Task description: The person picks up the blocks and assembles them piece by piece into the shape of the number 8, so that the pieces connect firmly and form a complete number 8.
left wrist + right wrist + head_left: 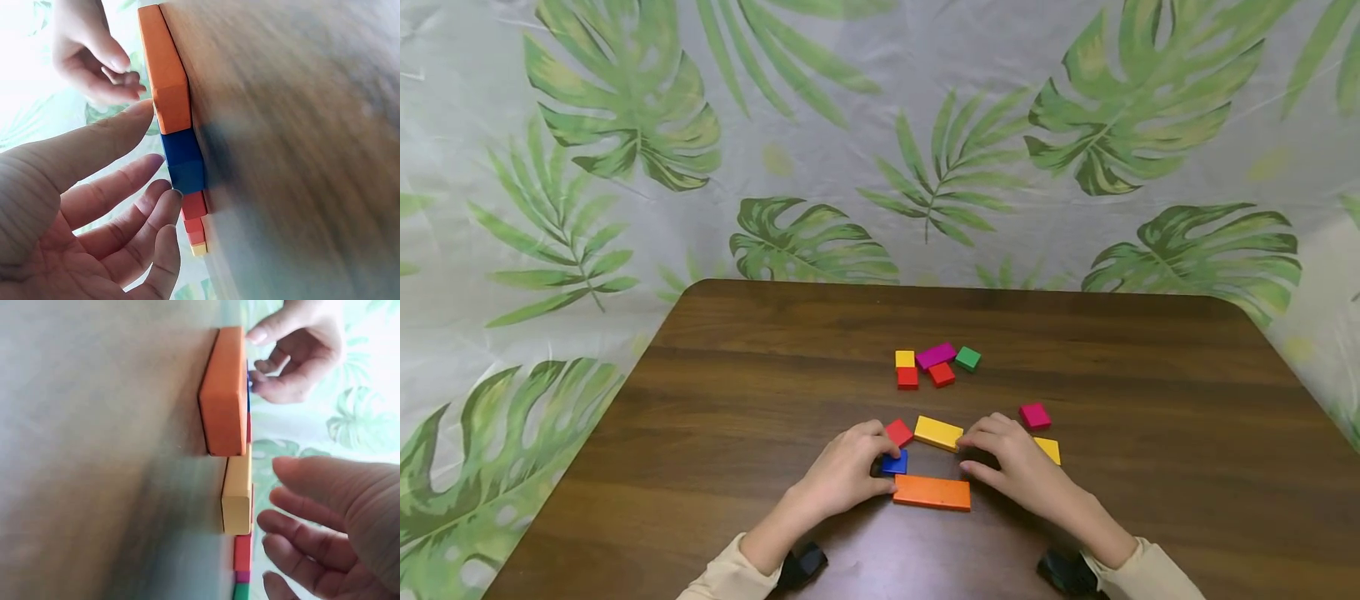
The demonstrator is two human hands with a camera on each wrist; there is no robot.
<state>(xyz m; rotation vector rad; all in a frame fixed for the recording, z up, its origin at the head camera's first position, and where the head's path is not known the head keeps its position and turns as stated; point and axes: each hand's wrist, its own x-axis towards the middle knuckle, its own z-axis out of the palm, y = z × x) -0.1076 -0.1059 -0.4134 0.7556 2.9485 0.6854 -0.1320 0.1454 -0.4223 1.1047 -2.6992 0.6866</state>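
Observation:
On the wooden table (775,400), an orange block (932,493) lies flat near the front, longer than its neighbours. My left hand (848,468) rests its thumb tip by the orange block's left end, while its loosely bent fingers reach the small blue block (894,462) just behind. A red block (898,432) lies beyond the blue one. My right hand (1017,460) hovers with relaxed fingers beside the right end of a long yellow block (938,432). In the right wrist view a gap shows between those fingertips and the yellow block (237,494), and nothing is held.
Farther back sits a loose group: a small yellow block (905,358), two red blocks, a purple block (936,357) and a green block (967,359). Past my right hand lie a magenta block (1035,416) and another yellow block (1047,450). Leaf-patterned cloth (805,150) hangs behind the table.

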